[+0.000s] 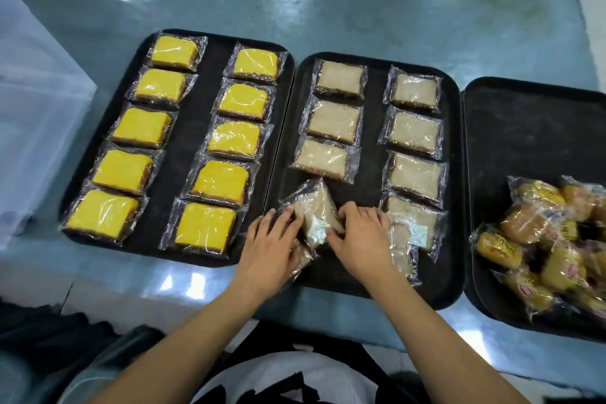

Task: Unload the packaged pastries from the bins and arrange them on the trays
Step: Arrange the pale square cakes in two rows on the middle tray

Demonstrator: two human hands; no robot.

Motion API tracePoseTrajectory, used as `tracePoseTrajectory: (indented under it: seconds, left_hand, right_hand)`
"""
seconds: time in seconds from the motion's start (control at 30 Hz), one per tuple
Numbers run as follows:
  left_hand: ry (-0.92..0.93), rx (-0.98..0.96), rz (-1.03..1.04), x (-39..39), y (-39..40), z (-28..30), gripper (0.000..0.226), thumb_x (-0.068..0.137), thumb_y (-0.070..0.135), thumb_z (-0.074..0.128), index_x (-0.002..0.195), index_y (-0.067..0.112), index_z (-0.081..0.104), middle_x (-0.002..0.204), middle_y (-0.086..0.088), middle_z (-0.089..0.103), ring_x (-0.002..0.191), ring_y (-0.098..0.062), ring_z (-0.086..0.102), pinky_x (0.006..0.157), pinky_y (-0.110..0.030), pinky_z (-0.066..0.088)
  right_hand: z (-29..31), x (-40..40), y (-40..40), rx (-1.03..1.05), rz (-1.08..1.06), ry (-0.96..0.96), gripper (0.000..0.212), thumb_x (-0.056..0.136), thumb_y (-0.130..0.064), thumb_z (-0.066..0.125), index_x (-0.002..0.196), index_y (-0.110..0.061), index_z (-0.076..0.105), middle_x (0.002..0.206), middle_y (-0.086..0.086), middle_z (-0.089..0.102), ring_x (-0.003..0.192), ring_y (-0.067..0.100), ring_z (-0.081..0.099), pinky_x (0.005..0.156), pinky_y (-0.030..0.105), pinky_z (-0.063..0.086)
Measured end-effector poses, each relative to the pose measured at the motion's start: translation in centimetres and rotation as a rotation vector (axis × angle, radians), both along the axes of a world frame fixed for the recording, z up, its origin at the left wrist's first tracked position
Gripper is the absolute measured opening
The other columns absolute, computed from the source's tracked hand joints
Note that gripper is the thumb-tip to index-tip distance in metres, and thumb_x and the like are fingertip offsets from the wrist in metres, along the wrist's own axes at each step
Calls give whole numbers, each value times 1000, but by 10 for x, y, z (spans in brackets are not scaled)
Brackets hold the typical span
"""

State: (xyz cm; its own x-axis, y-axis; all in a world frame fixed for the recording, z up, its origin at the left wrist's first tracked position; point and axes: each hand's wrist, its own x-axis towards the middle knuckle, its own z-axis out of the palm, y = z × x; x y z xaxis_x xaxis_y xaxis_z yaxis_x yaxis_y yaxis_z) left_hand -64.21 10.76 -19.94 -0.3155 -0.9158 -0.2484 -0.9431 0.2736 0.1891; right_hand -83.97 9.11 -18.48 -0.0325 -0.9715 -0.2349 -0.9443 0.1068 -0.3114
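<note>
Pastry pack (pixel 314 216), pale brown in clear wrap, sits tilted at the 6 o'clock end of the middle tray (pixel 373 285), between our two hands. It lies askew to the tidy rows, one corner pointing toward 12 o'clock. We judge it is being squared up for the open slot in the left column, just below the three pale packs (pixel 333 121) already laid flat there.

Our left hand (pixel 272 239) comes in from 7 o'clock, fingers curled round the pack's left edge; more wrap shows under the palm, possibly a second pack, we cannot tell. Our right hand (pixel 360 236) comes in from 5 o'clock, fingertips bent onto the pack's right edge, pinching it. Both wrists are low, forearms converging in a V.

At 3 o'clock of the hands, the right column (pixel 414 134) holds four flat packs, with loose overlapping ones (pixel 410 239) at its near end, partly under our right hand.

The left tray (pixel 193 141), at 9 o'clock, carries ten yellow packs (pixel 141 126) in two even columns, so it looks finished. The right tray (pixel 524 128), at 3 o'clock, holds an unsorted heap of orange-yellow buns (pixel 544 239). A translucent bin (pixel 32 108) stands at far 9 o'clock.
</note>
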Motion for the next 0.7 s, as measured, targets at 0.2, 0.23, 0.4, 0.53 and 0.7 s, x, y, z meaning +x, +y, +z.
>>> tracePoseTrajectory:
  seconds: [0.2,0.23,0.4,0.53,0.7]
  left_hand:
    - [60,13,12,8,0,-2,62,90,43,62,145,17,47,151,-9,46,137,-31,46,114,-47,37]
    - [77,13,29,9,2,-3,62,92,41,60,146,16,45,152,-9,44,138,-31,44,115,-47,35]
    - [153,-29,268,21,17,3,55,95,22,57,148,12,44,154,-8,42,140,-29,39,118,-48,30]
    - [170,-82,227,31,34,8,62,93,14,57,152,16,37,158,-3,37,142,-27,36,116,-47,32]
    - [91,-109,-55,20,48,15,52,92,29,45,144,26,49,154,-1,42,140,-32,39,114,-50,33]
  right_hand:
    - [24,-8,22,-263,63,-287,34,82,-13,72,110,-26,56,102,-6,59,91,20,55,81,38,47]
    - [24,-9,27,-269,114,-268,37,82,-14,73,113,-26,57,105,-7,60,93,19,55,83,36,45]
    - [15,-2,59,88,362,-348,42,96,-43,62,136,-30,53,128,-10,62,113,11,53,96,25,38]
    - [3,-10,67,-35,154,-410,26,99,-23,56,124,-26,61,117,-7,64,105,17,56,95,34,45]
    - [-4,-19,54,-127,195,-147,31,92,-14,57,124,-17,61,121,0,61,109,26,53,100,37,36]
